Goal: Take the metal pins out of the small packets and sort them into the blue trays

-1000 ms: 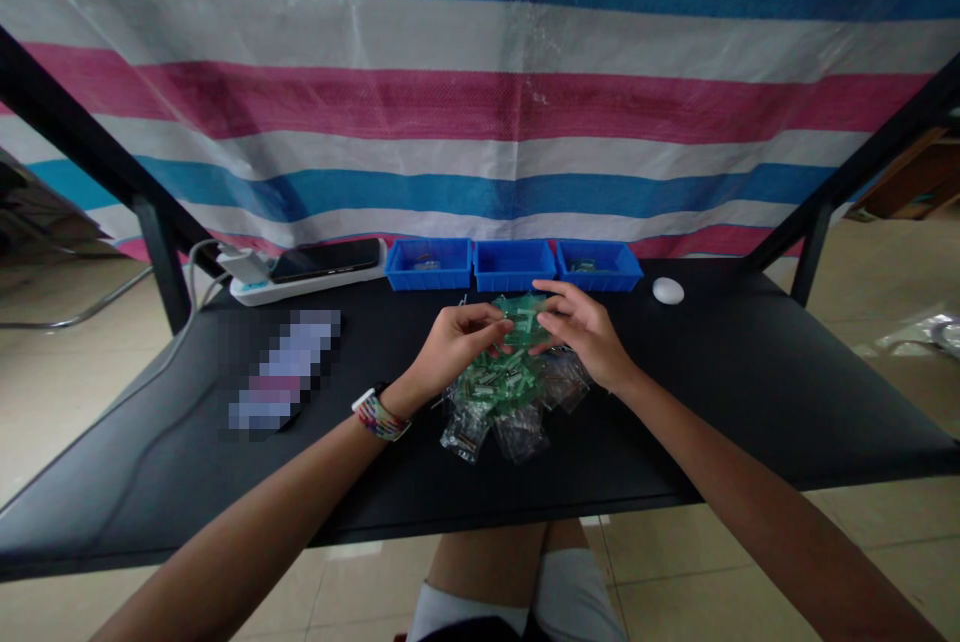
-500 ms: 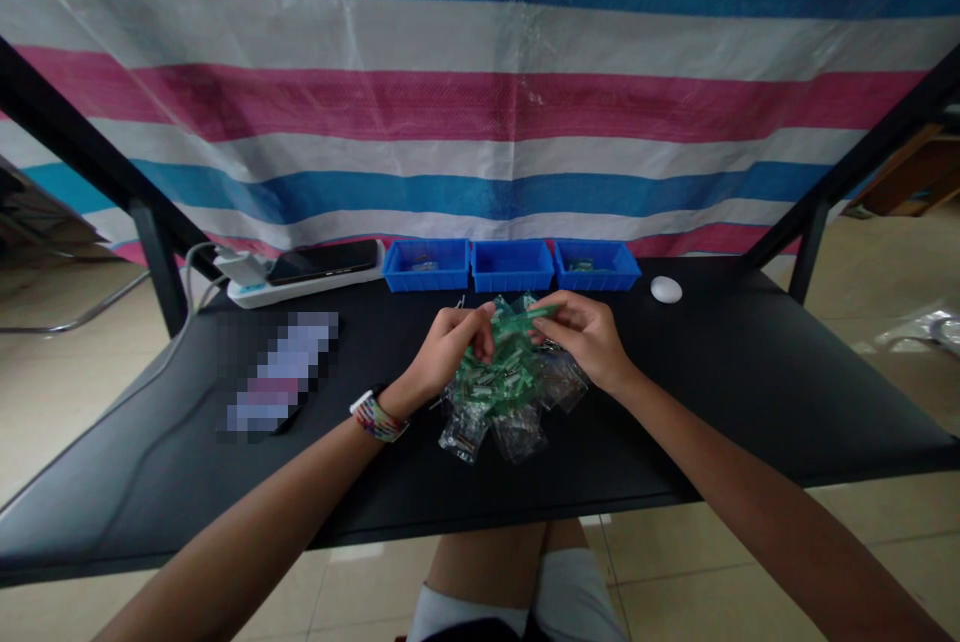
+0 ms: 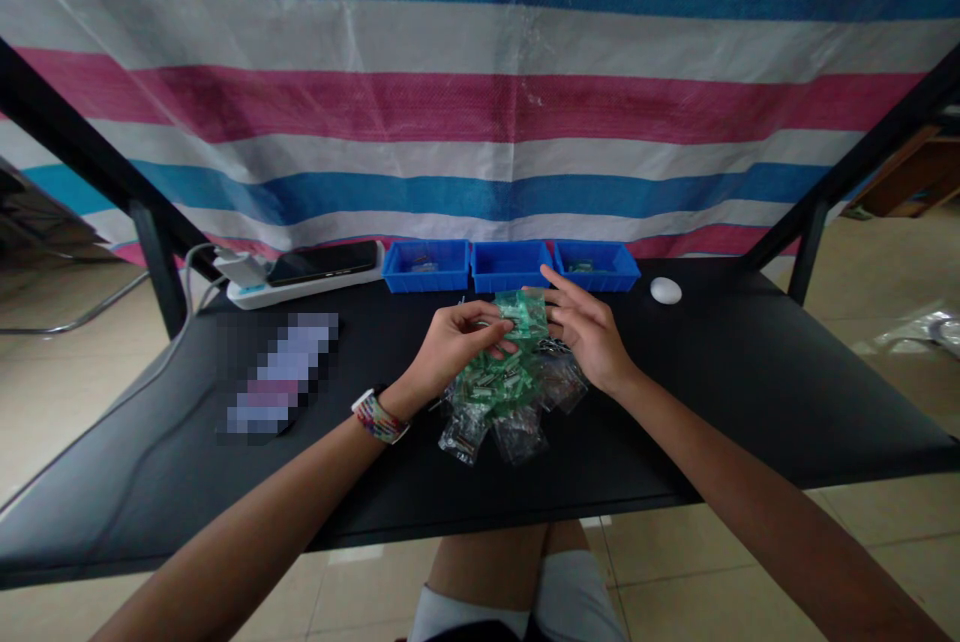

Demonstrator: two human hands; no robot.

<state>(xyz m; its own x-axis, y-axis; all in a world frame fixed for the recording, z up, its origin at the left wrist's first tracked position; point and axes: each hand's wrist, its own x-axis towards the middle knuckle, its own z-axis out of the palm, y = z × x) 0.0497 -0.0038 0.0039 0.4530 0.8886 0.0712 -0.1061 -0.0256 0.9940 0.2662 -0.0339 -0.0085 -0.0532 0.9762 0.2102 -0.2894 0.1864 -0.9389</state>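
Note:
My left hand [image 3: 469,337] pinches a small green-tinted clear plastic bag [image 3: 523,313] with small light pieces inside, held above the pile. My right hand [image 3: 589,327] is on the bag's right side, fingers spread, the index finger raised; its fingertips are close to the bag's edge, and whether they touch it I cannot tell. Under both hands lies a heap of small green parts [image 3: 495,380] that look bagged. Around the heap lie clear plastic bags [image 3: 519,434] with thin pieces in them.
Three blue bins stand in a row behind the heap: a left bin [image 3: 426,280] and a right bin [image 3: 596,280] with small items, and a middle bin [image 3: 511,280]. A white mouse [image 3: 666,290] sits to the right. On the left are a power strip [image 3: 307,292] and a blurred-out phone [image 3: 283,372].
The green bag has come up flat between my hands. My left fingers have closed on its left side, while my right fingers have spread from their earlier pinch.

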